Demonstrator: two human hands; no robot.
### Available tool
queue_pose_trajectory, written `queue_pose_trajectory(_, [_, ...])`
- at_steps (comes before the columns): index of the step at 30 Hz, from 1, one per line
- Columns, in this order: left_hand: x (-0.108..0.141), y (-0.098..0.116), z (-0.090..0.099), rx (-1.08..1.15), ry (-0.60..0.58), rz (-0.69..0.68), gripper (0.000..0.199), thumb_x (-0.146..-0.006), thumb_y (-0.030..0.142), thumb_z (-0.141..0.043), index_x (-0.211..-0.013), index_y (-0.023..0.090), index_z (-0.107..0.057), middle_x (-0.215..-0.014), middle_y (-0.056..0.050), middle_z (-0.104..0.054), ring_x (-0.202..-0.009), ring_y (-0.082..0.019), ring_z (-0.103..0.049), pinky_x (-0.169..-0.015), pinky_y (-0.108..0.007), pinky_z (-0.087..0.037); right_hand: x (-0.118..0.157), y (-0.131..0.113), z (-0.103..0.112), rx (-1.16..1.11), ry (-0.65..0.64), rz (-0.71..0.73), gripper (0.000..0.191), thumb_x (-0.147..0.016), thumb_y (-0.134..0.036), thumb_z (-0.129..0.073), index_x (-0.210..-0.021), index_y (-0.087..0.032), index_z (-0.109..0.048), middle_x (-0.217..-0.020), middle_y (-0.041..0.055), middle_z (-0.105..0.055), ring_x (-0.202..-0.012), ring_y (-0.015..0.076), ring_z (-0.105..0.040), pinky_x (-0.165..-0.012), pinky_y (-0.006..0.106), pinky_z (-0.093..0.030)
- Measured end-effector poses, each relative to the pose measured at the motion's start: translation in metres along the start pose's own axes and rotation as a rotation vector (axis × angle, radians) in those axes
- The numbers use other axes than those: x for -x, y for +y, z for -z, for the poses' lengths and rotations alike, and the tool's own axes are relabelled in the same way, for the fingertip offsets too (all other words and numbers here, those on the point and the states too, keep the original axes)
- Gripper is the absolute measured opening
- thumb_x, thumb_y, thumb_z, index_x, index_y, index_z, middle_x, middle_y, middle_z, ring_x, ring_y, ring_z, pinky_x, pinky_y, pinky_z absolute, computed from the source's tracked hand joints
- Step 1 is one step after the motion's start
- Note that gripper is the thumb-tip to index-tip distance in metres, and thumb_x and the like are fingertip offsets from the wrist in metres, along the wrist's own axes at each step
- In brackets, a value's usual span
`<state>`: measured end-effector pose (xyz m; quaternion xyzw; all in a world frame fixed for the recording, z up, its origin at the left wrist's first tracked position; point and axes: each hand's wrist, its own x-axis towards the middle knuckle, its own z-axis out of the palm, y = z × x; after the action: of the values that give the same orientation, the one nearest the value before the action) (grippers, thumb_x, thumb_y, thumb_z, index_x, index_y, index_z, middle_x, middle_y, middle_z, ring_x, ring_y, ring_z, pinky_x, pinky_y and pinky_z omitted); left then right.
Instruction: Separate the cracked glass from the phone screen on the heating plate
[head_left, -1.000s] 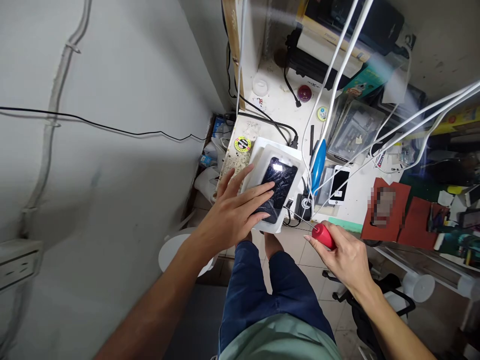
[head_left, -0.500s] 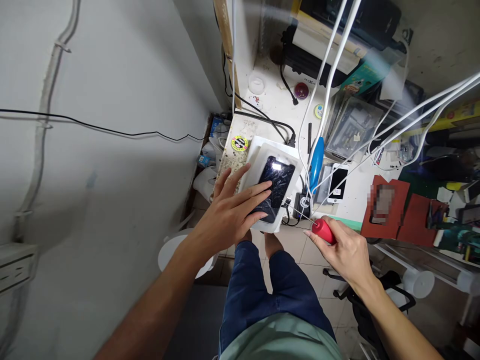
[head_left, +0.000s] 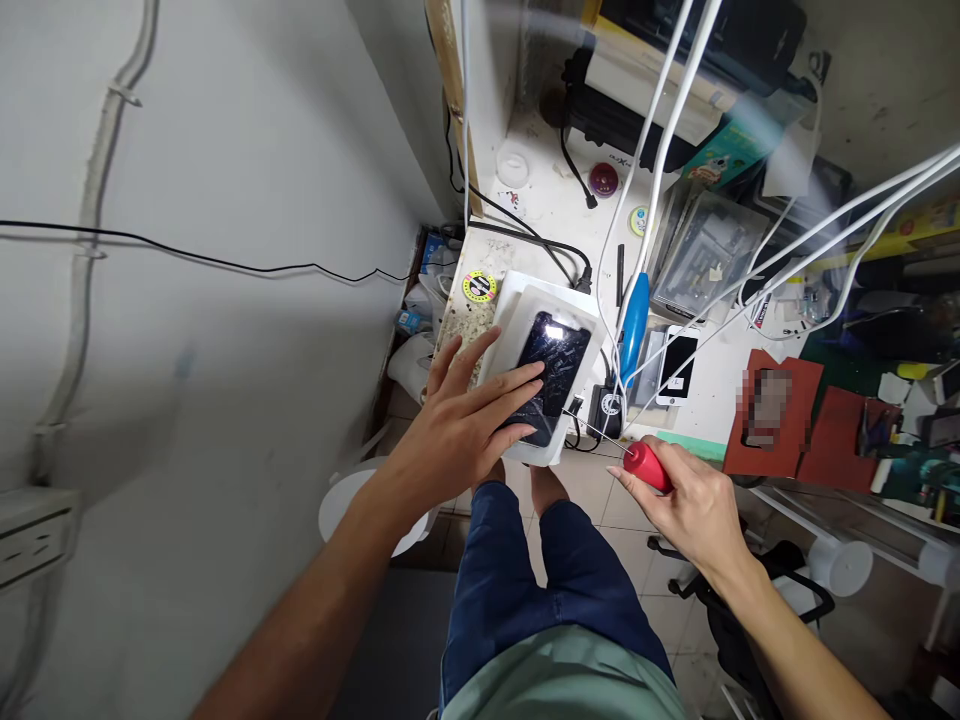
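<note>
A dark phone [head_left: 564, 358] with a shiny, cracked-looking screen lies on a whitish pad [head_left: 517, 300] at the near edge of the white bench. Across its lower left part rests my left hand [head_left: 472, 410], fingers spread, fingertips on the glass. My right hand [head_left: 694, 495] is closed around the red handle [head_left: 646, 467] of a tool. From the handle a thin metal shaft [head_left: 600, 432] runs up and left to the right side of the phone and pad. Whether its tip touches the phone is too small to tell.
White cables [head_left: 671, 130] hang over the bench [head_left: 544, 220]. Right of the pad are a black adapter [head_left: 607, 410], a blue tool [head_left: 634, 325] and a white phone [head_left: 679, 366]. Red mats [head_left: 780, 455] lie farther right. A round yellow tin [head_left: 480, 287] sits left of the pad.
</note>
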<state>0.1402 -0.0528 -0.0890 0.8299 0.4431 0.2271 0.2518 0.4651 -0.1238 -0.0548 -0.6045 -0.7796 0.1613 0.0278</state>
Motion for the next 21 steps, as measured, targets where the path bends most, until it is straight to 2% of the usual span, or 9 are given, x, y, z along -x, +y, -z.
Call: queue_pose_trajectory(21, [-0.0012,0.0003,-0.0011,-0.002,0.02,0.006,0.042,-0.102,0.026,-0.073,-0.143,0.022,-0.067,-0.152,-0.004,-0.07,-0.165,-0.037,-0.035,-0.136,-0.068,-0.026,0.0028,0.0005,0.0005,-0.033,-0.013,0.021,0.04,-0.104,-0.056,-0.07,-0.114,-0.017,-0.072,-0.079,0.0005,-0.067,-0.064,0.015,-0.06,-0.06,0.028,-0.042])
